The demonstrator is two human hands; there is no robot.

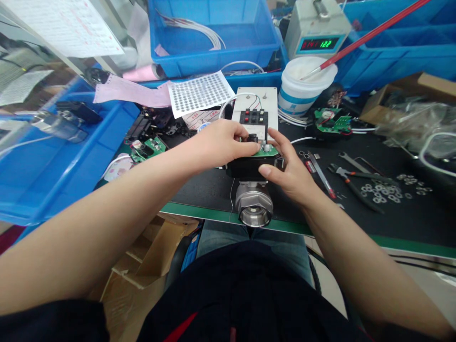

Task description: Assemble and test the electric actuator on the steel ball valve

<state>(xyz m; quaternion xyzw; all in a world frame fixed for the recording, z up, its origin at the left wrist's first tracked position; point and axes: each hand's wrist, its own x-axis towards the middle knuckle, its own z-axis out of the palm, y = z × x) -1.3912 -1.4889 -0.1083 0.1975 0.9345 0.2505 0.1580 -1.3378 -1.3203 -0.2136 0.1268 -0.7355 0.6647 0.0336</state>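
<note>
Circuit board, green-edged, sits on top of a black housing, in front of me near the middle of the counter's front edge. Below the housing I see a metal valve body, its round threaded opening turned toward me.

I have my left grip over the board from the left, thumb and forefinger drawn narrow around small dark parts on it; I cannot tell whether they are pinching one. My right grip stands wide at the right side, thumb against the housing and the other fingers reaching up by the board's far edge.

Just behind the board is a panel of switches with red, black and pale buttons, a white cable looping beside it. Farther back I have a white tub with a red-handled brush in it, and a meter with a lit readout. To the right on the counter lie orange-and-black pliers and scattered nuts. A dotted sheet lies back on the left, before a blue bin.
</note>
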